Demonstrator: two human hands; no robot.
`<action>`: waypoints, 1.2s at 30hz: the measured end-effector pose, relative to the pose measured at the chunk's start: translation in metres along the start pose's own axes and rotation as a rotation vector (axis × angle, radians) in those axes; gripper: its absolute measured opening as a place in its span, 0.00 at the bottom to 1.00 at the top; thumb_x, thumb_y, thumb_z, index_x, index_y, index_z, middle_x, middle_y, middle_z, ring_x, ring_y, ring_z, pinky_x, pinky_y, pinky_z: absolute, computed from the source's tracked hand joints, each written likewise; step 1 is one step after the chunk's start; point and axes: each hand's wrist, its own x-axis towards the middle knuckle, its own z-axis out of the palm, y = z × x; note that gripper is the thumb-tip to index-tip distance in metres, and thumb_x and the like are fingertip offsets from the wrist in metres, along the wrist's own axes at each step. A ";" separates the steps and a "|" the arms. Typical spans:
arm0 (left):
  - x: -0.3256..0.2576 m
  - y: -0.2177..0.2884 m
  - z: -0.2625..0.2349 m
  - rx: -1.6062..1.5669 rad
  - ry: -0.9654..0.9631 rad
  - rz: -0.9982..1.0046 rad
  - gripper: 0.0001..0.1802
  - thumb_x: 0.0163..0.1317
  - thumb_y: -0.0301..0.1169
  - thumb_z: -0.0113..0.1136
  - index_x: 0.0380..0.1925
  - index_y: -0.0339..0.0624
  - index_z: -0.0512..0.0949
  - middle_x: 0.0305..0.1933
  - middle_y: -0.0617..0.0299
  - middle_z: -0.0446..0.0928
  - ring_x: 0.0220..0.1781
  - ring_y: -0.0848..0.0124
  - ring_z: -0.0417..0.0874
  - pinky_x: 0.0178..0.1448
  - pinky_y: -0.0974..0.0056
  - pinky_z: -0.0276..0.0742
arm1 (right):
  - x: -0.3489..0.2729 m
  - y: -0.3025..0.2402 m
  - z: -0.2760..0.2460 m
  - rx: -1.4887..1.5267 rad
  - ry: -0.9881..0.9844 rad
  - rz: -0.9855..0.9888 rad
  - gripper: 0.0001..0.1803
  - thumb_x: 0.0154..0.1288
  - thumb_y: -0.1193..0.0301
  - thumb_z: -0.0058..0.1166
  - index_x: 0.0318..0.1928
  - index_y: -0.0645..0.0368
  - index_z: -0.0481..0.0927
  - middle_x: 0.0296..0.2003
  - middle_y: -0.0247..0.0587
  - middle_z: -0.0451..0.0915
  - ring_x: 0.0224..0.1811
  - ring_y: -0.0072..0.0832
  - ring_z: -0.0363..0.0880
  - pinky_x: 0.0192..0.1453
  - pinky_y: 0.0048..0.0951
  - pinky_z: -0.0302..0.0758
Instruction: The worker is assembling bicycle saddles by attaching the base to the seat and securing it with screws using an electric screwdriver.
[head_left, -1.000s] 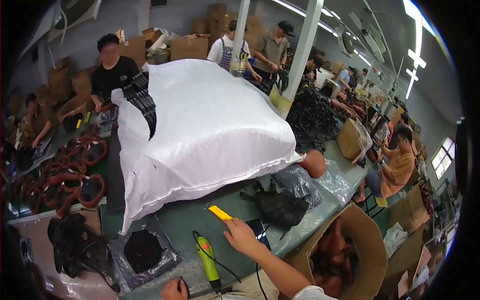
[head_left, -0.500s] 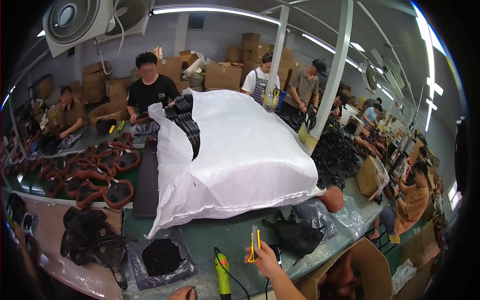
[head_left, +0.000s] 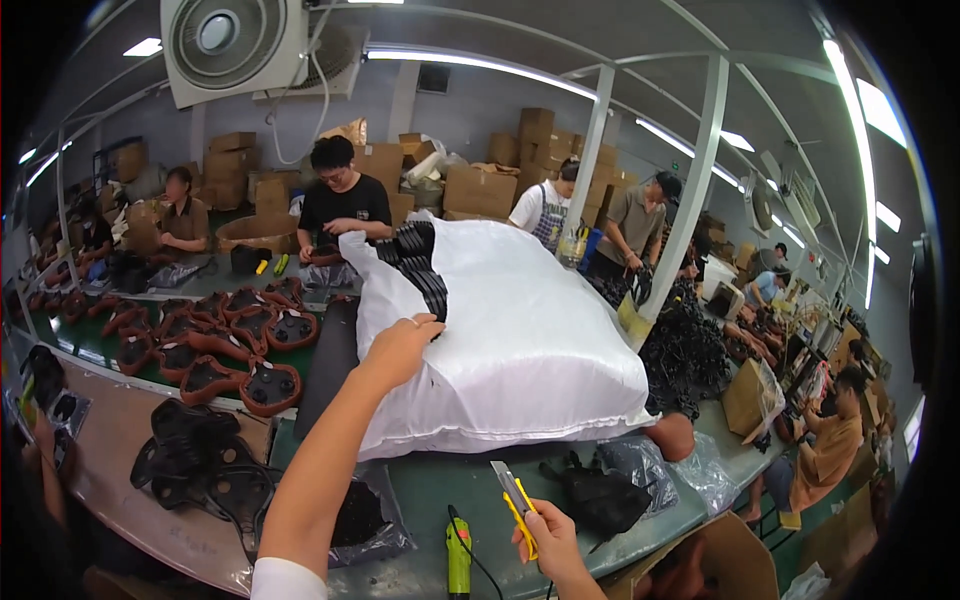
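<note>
A large white woven sack (head_left: pixel 530 340) lies on the green table in front of me. Through a slit in its left side, stacked black ribbed parts (head_left: pixel 418 265) show. My left hand (head_left: pixel 400 350) reaches across to the lower end of that slit, its fingers closed on the sack's cut edge. Near the table's front edge, my right hand (head_left: pixel 553 540) grips a yellow utility knife (head_left: pixel 518 508). The knife's blade is out, angled up and left, apart from the sack.
A green electric screwdriver (head_left: pixel 459 560) with a black cord lies left of the knife. Black saddle-shaped parts (head_left: pixel 200 455) and reddish-brown padded pieces (head_left: pixel 270 385) lie leftward. A black bundle (head_left: pixel 600 500) sits at right, above an open cardboard box (head_left: pixel 730 550). Co-workers stand beyond the sack.
My left hand has moved from the table's front edge up to the sack's slit and closed on its edge. The knife in my right hand now tilts further left and sits slightly lower.
</note>
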 end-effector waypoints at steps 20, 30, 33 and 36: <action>0.000 -0.018 -0.014 0.241 -0.352 -0.200 0.10 0.70 0.34 0.61 0.45 0.42 0.86 0.49 0.51 0.86 0.53 0.50 0.87 0.58 0.48 0.82 | 0.214 -0.121 0.119 -1.170 0.073 -0.691 0.23 0.73 0.68 0.58 0.66 0.60 0.79 0.39 0.66 0.87 0.42 0.64 0.86 0.49 0.58 0.82; -0.042 -0.032 -0.068 0.122 -0.364 -0.252 0.13 0.69 0.36 0.58 0.46 0.41 0.84 0.52 0.49 0.85 0.52 0.45 0.87 0.57 0.44 0.82 | 0.159 -0.186 0.135 -1.491 -0.299 -0.394 0.16 0.72 0.67 0.56 0.54 0.59 0.88 0.38 0.62 0.88 0.40 0.58 0.88 0.49 0.53 0.84; -0.052 -0.026 -0.064 0.140 -0.421 -0.253 0.15 0.66 0.37 0.59 0.49 0.42 0.82 0.53 0.47 0.83 0.52 0.43 0.87 0.57 0.44 0.82 | 0.176 -0.150 0.144 -1.368 -0.108 -0.656 0.16 0.73 0.67 0.56 0.56 0.61 0.84 0.41 0.61 0.89 0.46 0.60 0.88 0.53 0.58 0.83; -0.040 -0.015 -0.059 0.224 -0.464 -0.311 0.15 0.66 0.38 0.59 0.48 0.42 0.83 0.53 0.45 0.80 0.52 0.44 0.87 0.58 0.44 0.82 | 0.190 -0.118 0.152 -1.378 -0.034 -0.678 0.20 0.77 0.67 0.53 0.65 0.57 0.78 0.38 0.62 0.88 0.42 0.63 0.88 0.49 0.60 0.84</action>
